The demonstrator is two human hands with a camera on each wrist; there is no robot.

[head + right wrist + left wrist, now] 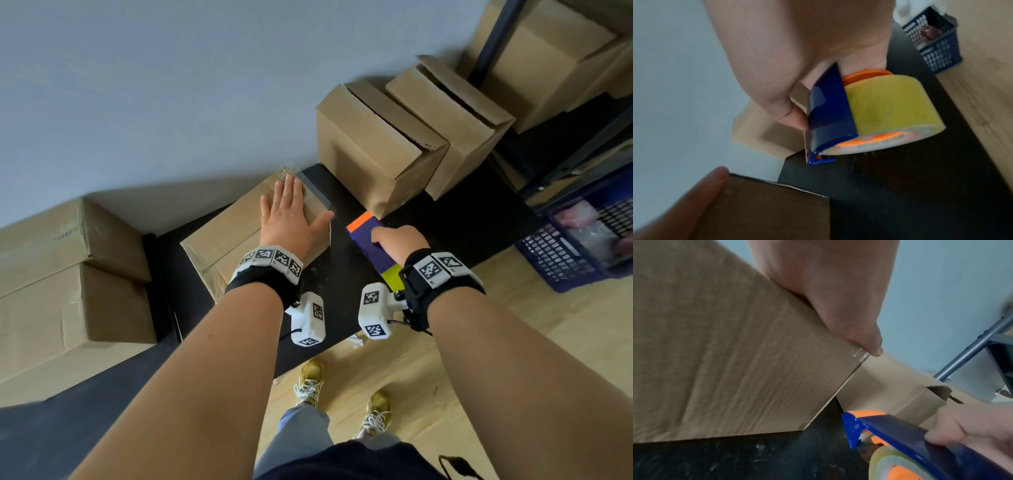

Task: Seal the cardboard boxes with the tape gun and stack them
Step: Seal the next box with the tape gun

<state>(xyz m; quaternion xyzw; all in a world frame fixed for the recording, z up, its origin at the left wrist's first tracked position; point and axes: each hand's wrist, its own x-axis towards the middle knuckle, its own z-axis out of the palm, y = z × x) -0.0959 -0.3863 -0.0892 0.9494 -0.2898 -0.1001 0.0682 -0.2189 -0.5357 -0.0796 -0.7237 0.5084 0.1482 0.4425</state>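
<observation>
A closed cardboard box (233, 236) lies on the black table (445, 219), clear tape running over its far corner. My left hand (291, 212) lies flat on its top with fingers straight, the thumb (865, 337) at the taped edge. Just right of that box, my right hand (400, 240) grips a blue and orange tape gun (370, 240) holding a yellowish tape roll (890, 110); the gun's front end (818, 159) sits low against the table. Two more boxes (373, 150) with loose top flaps stand behind the gun.
Large stacked cardboard boxes (61, 274) sit at the left, against the grey wall. A dark metal shelf with another box (534, 58) is at the far right. A blue plastic crate (582, 233) rests on the wooden floor. My feet (342, 401) stand at the table's near edge.
</observation>
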